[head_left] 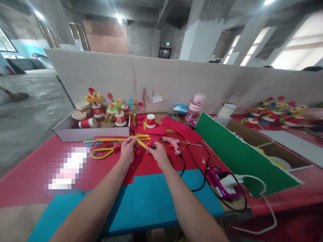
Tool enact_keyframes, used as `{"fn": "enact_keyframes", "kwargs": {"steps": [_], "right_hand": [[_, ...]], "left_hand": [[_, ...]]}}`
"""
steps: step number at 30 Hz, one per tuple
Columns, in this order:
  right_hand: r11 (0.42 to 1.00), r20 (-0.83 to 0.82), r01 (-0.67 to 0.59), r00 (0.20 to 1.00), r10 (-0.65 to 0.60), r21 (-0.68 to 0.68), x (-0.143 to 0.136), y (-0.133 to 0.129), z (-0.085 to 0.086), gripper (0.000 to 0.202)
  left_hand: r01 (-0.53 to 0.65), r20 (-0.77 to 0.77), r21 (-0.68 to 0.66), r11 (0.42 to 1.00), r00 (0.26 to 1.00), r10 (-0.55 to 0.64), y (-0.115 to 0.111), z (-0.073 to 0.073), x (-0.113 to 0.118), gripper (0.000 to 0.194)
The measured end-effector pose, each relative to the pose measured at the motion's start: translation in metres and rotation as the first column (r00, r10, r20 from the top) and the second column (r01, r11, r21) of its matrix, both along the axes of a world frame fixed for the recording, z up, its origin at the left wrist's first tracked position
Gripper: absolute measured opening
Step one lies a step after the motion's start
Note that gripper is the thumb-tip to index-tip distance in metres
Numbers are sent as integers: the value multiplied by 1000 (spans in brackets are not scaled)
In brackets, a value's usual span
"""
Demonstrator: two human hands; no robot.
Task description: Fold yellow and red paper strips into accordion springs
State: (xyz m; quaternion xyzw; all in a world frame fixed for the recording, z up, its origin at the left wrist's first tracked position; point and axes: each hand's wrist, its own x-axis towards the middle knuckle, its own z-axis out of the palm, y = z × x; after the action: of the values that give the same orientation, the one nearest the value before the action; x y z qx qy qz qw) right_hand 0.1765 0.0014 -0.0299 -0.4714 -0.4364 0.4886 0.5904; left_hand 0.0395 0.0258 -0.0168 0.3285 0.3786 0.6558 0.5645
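My left hand (128,149) pinches one end of a yellow paper strip (141,144) above the red table covering. The strip's other end is gripped by my right hand (159,153), and a red paper piece (152,140) shows just beyond those fingers. Yellow-handled scissors (102,153) lie left of my left hand. To the right of my right hand rests a pink glue gun (174,144) with its black cord trailing. Behind my hands are more yellow strips (113,139) and a red and white paper cup (150,121).
A white box (92,133) of paper-cup figures stands at the back left. On the right are a green-sided box (242,156) and a purple power strip (223,185) with cables. A pink bottle (195,107) stands near the white partition (171,80). Blue sheet (156,198) covers the front.
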Motion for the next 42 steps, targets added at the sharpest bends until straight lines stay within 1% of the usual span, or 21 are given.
{"fn": "enact_keyframes", "kwargs": {"steps": [2, 4, 6, 8, 10, 12, 14, 17, 19, 24, 27, 30, 33, 35, 36, 39, 42], "right_hand": [[1000, -25, 24, 999, -24, -21, 0, -1, 3, 28], [998, -102, 35, 994, -40, -50, -1, -3, 7, 29], [999, -222, 11, 975, -22, -54, -2, -4, 11, 31], [999, -325, -26, 945, 16, -25, -2, -5, 13, 32], [999, -378, -44, 925, 37, -9, -3, -6, 14, 33], [998, -397, -57, 916, 48, -10, -3, -7, 14, 33], [997, -400, -80, 914, 72, -5, -3, -7, 14, 33], [993, -398, -118, 911, 109, 4, -3, -8, 15, 31], [993, -393, -120, 912, 112, 5, -4, -8, 16, 31], [996, -354, -90, 931, 90, 17, -5, -7, 15, 30], [994, -334, -111, 936, 113, 25, -4, -7, 15, 26], [989, -388, -141, 910, 143, 32, -2, -5, 16, 23], [997, -481, -78, 874, 63, -12, 1, -1, 12, 24], [998, -499, -37, 867, 7, -50, 1, 2, 8, 25], [998, -496, -36, 868, 3, -59, 1, 2, 6, 25], [996, -482, -83, 875, 54, -40, -1, 2, 2, 24], [994, -487, -108, 869, 88, -12, -3, 0, 2, 26]], "left_hand": [[-40, 45, 0, 999, 998, 40, 1, -1, 0, 25], [-18, 45, 20, 1000, 999, 17, 0, -2, 2, 25], [78, -11, 50, 996, 997, -78, -3, -4, 6, 26], [196, -89, 58, 979, 978, -191, -6, -6, 11, 27], [291, -151, 50, 955, 948, -280, -9, -8, 15, 29], [339, -183, 48, 939, 928, -326, -11, -10, 17, 28], [342, -184, 47, 939, 926, -328, -11, -11, 17, 27], [302, -159, 42, 952, 943, -292, -9, -13, 15, 25], [292, -145, 37, 956, 948, -284, -8, -14, 15, 24], [314, -138, 33, 949, 942, -307, -8, -13, 15, 26], [308, -138, 35, 951, 944, -300, -8, -11, 15, 26], [286, -86, 27, 958, 955, -283, -8, -8, 14, 25], [285, -12, 8, 958, 958, -285, -9, -5, 14, 25], [301, 2, 5, 953, 953, -301, -9, -5, 14, 24], [308, 1, 4, 951, 951, -308, -9, -5, 14, 24], [316, -5, -10, 949, 949, -316, -10, -5, 14, 26], [309, -9, -24, 951, 951, -310, -11, -4, 15, 27]]}}
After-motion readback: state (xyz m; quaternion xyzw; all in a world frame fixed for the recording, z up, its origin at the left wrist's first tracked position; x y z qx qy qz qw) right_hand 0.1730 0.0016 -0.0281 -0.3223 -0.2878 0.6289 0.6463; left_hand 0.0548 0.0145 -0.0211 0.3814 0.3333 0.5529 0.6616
